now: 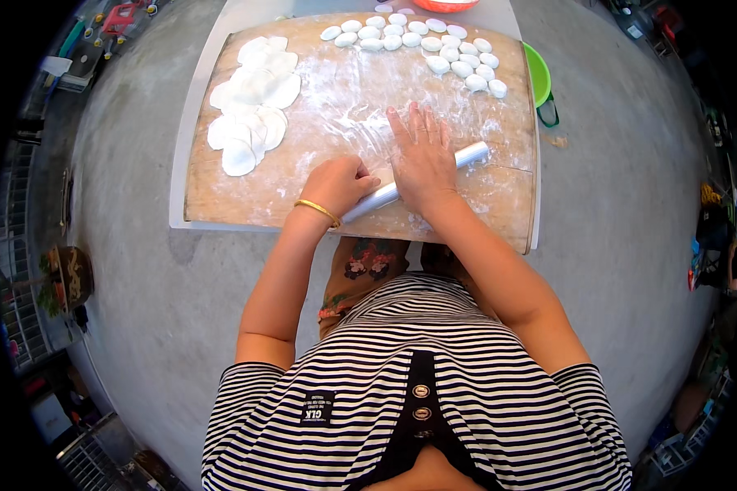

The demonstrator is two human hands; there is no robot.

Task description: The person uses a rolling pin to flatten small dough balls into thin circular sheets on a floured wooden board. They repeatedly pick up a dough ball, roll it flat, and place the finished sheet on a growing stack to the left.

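Note:
On a floured wooden board, my right hand lies flat with its fingers spread, its palm over a pale rolling pin set at a slant. My left hand, with a gold bangle at the wrist, is curled beside the pin; its thumb and fingertips meet at the edge of a small dough piece, partly hidden by both hands. Thin round dough wrappers overlap in heaps at the board's left. Several small flattened dough pieces lie spread along the far edge and far right.
The board rests on a white tabletop. Beyond its far edge stands a red bowl. A green basin shows past the right edge. A potted plant stands on the concrete floor at far left.

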